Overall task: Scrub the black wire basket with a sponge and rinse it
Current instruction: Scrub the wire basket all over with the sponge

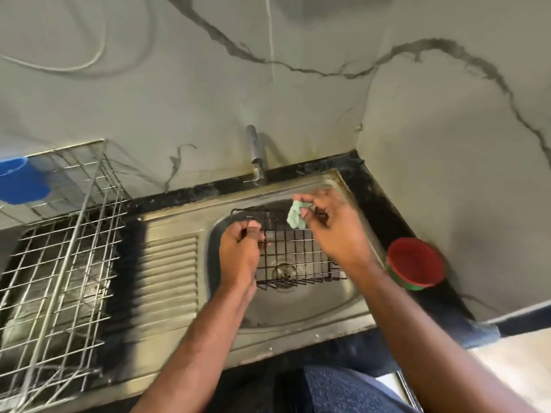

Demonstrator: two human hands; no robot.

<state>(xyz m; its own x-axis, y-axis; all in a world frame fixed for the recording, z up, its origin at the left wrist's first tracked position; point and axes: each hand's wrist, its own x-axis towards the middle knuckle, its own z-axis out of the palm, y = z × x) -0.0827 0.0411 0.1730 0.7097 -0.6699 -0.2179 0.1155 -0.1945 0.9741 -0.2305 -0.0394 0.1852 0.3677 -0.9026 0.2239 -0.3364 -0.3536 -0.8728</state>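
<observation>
A pale wall (298,114) with dark veining fills the upper part of the view, above a black countertop (375,204) holding a steel sink (298,317) with a ribbed drainboard (170,278) on its left side. A large silver wire dish rack (59,257) stands left of the drainboard, with a blue plastic container (21,180) at its far end. A metal tap (256,156) comes out of the wall over the basin, and a red bowl (414,262) sits on the counter right of the sink. The black wire basket (295,248) is held over the sink basin, above the drain (283,272), its grid of thin dark wires open to the steel below and its right edge hidden behind the right wrist. The left hand (238,251) grips the basket's left rim with curled fingers. The right hand (331,225) hovers over the basket's far right corner, thumb and fingertips pinching a small crumpled green sponge (295,217).
</observation>
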